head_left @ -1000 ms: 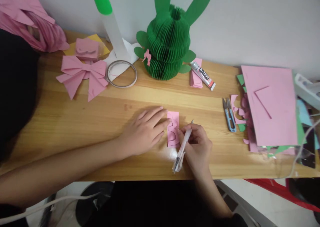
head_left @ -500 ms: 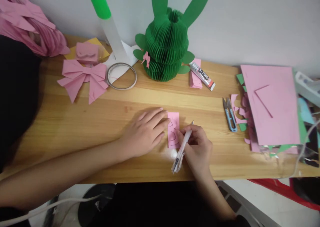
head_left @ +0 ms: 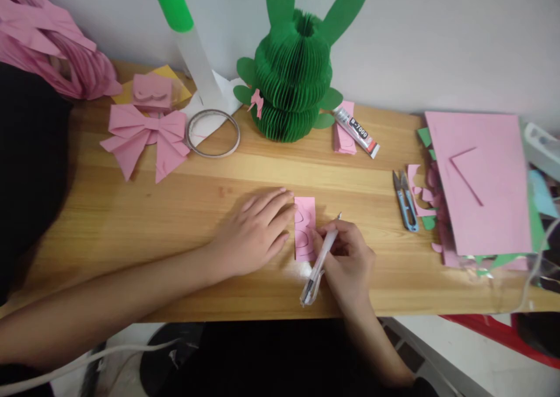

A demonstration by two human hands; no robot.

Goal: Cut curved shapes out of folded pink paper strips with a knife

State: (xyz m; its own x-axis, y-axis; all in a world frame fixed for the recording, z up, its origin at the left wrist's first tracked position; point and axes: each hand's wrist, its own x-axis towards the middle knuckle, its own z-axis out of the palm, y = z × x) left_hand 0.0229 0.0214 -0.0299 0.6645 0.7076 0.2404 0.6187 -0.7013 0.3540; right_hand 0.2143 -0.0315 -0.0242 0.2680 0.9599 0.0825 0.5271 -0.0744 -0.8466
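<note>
A small pink paper strip (head_left: 305, 234) with curved pen lines lies upright on the wooden table, between my hands. My left hand (head_left: 258, 231) rests flat, fingers stretched, its fingertips at the strip's left edge. In my right hand (head_left: 347, 260) is a white pen (head_left: 321, 263), gripped between thumb and fingers. Its writing tip points up and away, off the paper, while the capped end slants down toward the table's front edge. My right thumb is close to the strip's right edge; whether it touches the paper, I cannot tell.
Behind stands a green honeycomb-paper rabbit (head_left: 293, 76), with a glue tube (head_left: 356, 132) on pink slips beside it. Blue thread snips (head_left: 405, 201) and stacked pink sheets (head_left: 485, 222) lie right. At left are a pink paper bow (head_left: 146, 132), a tape roll (head_left: 238, 137) and a green-capped bottle (head_left: 196, 65).
The view has shifted slightly, so things at the right sit a little further right. Both hands, the pen and the pink strip keep nearly the same arrangement.
</note>
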